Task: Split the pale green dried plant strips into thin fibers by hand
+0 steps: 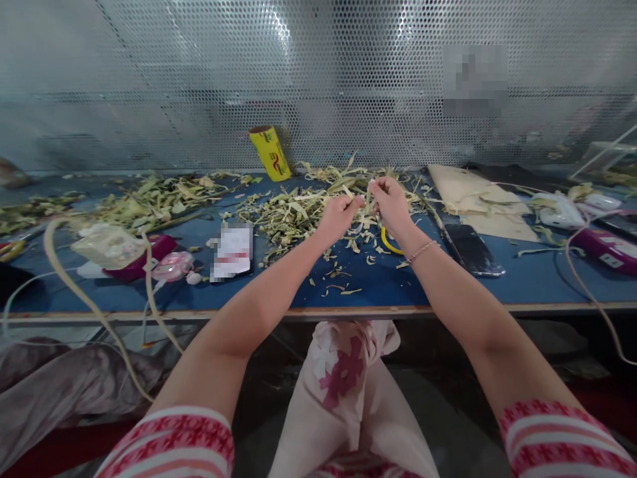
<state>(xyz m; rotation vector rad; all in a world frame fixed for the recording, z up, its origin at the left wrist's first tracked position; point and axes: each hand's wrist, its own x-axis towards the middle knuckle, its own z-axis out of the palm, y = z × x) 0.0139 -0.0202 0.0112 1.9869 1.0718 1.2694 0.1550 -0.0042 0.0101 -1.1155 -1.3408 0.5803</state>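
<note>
Both hands meet mid-frame, over the blue table (448, 292). Left hand (339, 216) and right hand (391, 202) have fingers pinched shut on one pale green strip (367, 192), held raised between them, probably so trimmings drop clear. Leaf scraps (293, 212) are heaped just behind and left of the hands. Yellow roll (270, 154) stands tilted at the mesh wall, upper centre. Phone (472, 249) lies right of the hands, card (233, 251) left, both off the heap.

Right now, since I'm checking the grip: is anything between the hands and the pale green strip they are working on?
Nothing visible: the left hand and right hand both pinch the thin pale green plant strip directly, above the blue tabletop.
</note>
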